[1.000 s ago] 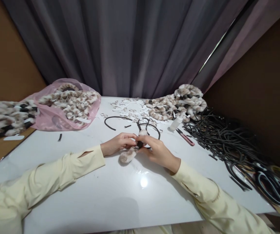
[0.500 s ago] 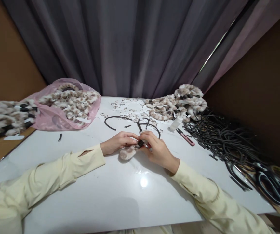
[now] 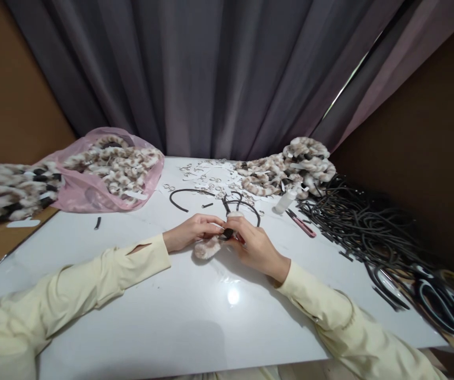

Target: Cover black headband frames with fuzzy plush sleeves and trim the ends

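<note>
Both of my hands meet over the middle of the white table, closed on one furry piece (image 3: 208, 248) in white and brown. My left hand (image 3: 195, 231) pinches it from the left, fingertips at a black band (image 3: 228, 233) on the piece. From the right, my right hand (image 3: 252, 240) closes its fingers and thumb round the band and fur, hiding part of both. Just beyond the fingers lie black cords (image 3: 246, 203), some curved into loops, and another bent black cord (image 3: 179, 196). A short black cut piece (image 3: 208, 205) rests beside them.
On the left, a pink plastic bag (image 3: 80, 195) holds furry pieces, with a furry pile (image 3: 5, 195) beside it. Metal rings with tags (image 3: 206, 177) lie at the back. Rightward are another furry pile (image 3: 309, 155), a small bottle (image 3: 285, 200), a pink-handled cutter (image 3: 303, 225) and heaped black cords (image 3: 369, 227).
My right hand's fingers have shifted very slightly round the black band. Otherwise the hands and the things on the table look the same.
</note>
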Motion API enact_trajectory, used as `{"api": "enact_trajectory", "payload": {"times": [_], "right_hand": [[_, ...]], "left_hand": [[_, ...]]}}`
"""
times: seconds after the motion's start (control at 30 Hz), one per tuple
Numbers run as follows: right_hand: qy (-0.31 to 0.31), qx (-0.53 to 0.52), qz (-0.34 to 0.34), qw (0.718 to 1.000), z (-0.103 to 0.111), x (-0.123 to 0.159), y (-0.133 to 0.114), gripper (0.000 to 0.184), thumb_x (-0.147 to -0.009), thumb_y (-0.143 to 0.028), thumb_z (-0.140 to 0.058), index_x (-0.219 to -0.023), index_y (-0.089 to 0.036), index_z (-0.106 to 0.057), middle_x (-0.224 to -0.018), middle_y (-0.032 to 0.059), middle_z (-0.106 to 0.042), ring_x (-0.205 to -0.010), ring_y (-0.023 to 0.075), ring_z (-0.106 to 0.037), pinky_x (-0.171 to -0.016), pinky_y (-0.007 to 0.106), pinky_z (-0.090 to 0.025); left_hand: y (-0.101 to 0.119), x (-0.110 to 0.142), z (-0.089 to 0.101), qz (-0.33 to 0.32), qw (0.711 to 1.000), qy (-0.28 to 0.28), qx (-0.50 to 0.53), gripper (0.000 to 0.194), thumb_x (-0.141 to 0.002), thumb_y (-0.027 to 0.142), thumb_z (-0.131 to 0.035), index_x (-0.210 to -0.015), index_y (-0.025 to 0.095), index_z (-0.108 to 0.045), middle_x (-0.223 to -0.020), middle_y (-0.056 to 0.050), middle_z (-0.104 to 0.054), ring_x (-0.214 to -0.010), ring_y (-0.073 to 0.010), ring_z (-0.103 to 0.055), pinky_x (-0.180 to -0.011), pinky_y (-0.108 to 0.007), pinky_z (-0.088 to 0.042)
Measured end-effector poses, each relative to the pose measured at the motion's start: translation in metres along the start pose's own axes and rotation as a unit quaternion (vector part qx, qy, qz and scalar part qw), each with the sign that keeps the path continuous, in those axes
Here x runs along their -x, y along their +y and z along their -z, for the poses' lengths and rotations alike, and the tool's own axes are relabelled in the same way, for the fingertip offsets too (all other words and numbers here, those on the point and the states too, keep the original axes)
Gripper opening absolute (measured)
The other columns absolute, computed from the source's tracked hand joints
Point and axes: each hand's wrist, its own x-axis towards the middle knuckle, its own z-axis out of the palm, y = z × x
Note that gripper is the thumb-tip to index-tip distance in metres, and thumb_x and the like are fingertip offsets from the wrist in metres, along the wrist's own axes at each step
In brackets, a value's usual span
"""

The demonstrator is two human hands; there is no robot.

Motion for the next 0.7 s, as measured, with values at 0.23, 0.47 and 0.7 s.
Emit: {"api": "enact_trajectory", "payload": {"times": [0.23,0.47,0.7], "right_hand": [[-0.007,0.000,-0.001,1.000,-0.0001,0.0008,-0.0003,0.028,-0.083,-0.008,-0.043,-0.108,-0.021,-0.043,-0.101,0.0080,-0.058,-0.088,0.0156,-0.058,-0.064,0.024,-0.050],[-0.020,0.005,0.000,1.000,0.0006,0.0009,-0.0005,0.029,-0.082,-0.006,-0.041,-0.108,-0.020,-0.044,-0.099,0.0074,-0.059,-0.088,0.0159,-0.059,-0.064,0.024,-0.050],[-0.015,0.035,0.006,0.999,0.0005,0.0001,-0.0011,0.022,-0.085,-0.011,-0.041,-0.104,-0.020,-0.046,-0.099,0.0079,-0.060,-0.088,0.0159,-0.058,-0.061,0.023,-0.049]], "left_hand": [[0.0007,0.0003,-0.0003,0.000,1.000,0.002,0.006,0.022,-0.070,0.026,-0.063,-0.087,0.012,-0.064,-0.059,0.002,-0.052,-0.048,-0.0048,-0.036,-0.045,-0.020,-0.021],[0.0004,0.0002,0.0002,0.003,1.000,0.005,0.006,0.023,-0.070,0.026,-0.064,-0.088,0.011,-0.064,-0.062,0.002,-0.054,-0.051,-0.0057,-0.041,-0.048,-0.020,-0.025],[0.0002,0.0001,0.0010,-0.001,1.000,0.015,-0.009,0.025,-0.070,0.027,-0.063,-0.090,0.011,-0.064,-0.054,0.004,-0.049,-0.045,-0.0044,-0.035,-0.044,-0.020,-0.019]]}}
